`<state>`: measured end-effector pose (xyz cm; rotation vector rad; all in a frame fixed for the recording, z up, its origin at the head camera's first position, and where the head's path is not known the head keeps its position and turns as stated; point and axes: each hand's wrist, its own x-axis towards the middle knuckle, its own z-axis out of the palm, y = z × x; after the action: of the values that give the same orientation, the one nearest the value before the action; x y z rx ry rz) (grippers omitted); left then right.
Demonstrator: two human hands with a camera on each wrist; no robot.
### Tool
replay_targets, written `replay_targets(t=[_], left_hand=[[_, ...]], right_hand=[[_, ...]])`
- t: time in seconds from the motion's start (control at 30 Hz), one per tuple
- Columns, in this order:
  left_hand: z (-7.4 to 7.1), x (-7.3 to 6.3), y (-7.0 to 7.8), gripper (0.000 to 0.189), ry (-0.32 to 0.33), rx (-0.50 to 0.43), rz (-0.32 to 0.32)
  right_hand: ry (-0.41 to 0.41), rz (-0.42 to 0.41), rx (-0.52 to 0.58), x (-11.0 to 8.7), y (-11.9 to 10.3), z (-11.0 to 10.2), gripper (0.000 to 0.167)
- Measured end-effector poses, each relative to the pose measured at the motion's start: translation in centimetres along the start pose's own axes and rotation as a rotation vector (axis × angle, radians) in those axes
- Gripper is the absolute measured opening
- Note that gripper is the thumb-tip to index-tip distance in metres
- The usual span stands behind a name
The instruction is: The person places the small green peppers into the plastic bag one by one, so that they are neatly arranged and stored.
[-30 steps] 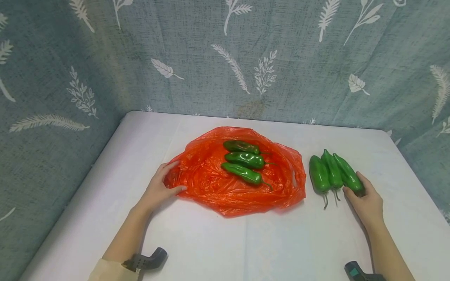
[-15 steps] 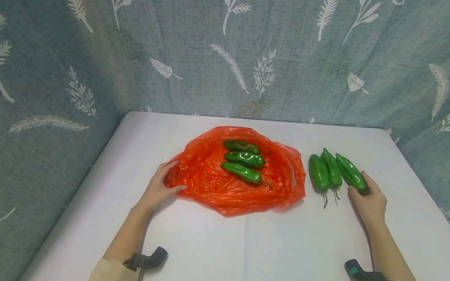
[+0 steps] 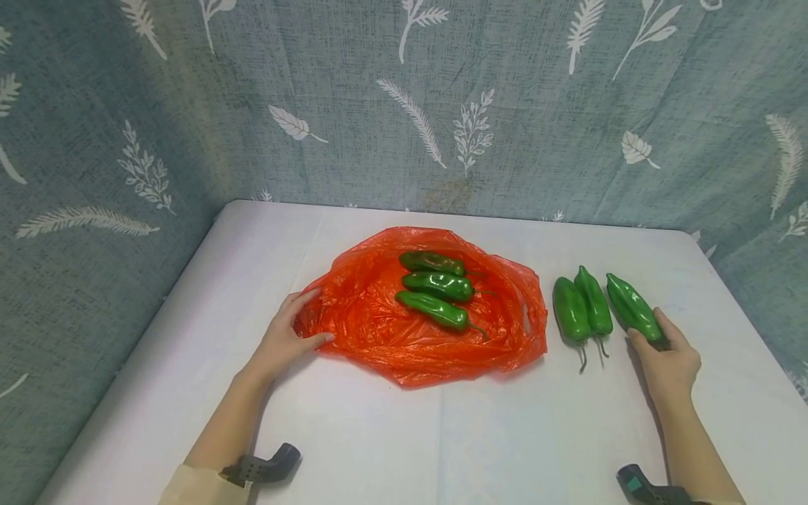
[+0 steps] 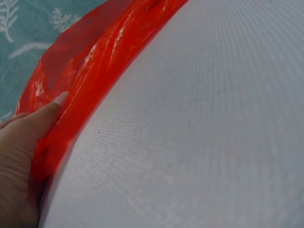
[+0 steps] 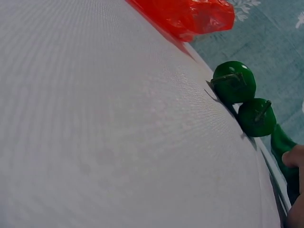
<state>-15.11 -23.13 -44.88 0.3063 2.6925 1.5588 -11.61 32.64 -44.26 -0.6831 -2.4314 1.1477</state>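
Note:
A red plastic bag [image 3: 372, 358] lies spread in the middle of the table, with three green peppers [image 3: 435, 286] side by side on its right half. My left hand [image 3: 287, 341] grips the bag's left end, thumb on the near edge and fingers farther back; in the left wrist view the thumb [image 4: 47, 114] presses on the red plastic. On the right, my right hand [image 3: 669, 358] holds the stem end of a green pepper [image 3: 631, 303] between thumb and fingers. Its stem is hidden by the hand.
Two more green peppers [image 3: 572, 312] lie together between the bag and my right hand, stems toward me. The white tabletop [image 3: 492, 442] meets a grey-green leaf-patterned cloth [image 3: 353, 105] at the back and left.
My right hand has drawn its pepper a little to the right, opening a gap from the two beside it. The left hand and the bag have stayed in place.

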Motion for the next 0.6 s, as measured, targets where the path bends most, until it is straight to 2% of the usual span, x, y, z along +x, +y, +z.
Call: replay_targets(t=[0.3, 0.47, 0.6], left_hand=[[0.1, 0.0, 0.1, 0.079, -0.006, -0.008, 0.006], [0.1, 0.1, -0.1, 0.078, -0.007, 0.007, 0.005], [0.0, 0.0, 0.0, 0.078, -0.003, 0.016, -0.003]], right_hand=[[0.048, 0.055, 0.065, 0.1, -0.4, -0.3, 0.059], [0.093, 0.038, 0.133, 0.1, -1.0, -0.4, 0.057], [0.093, 0.020, 0.136, 0.0, -1.7, -0.7, 0.057]])
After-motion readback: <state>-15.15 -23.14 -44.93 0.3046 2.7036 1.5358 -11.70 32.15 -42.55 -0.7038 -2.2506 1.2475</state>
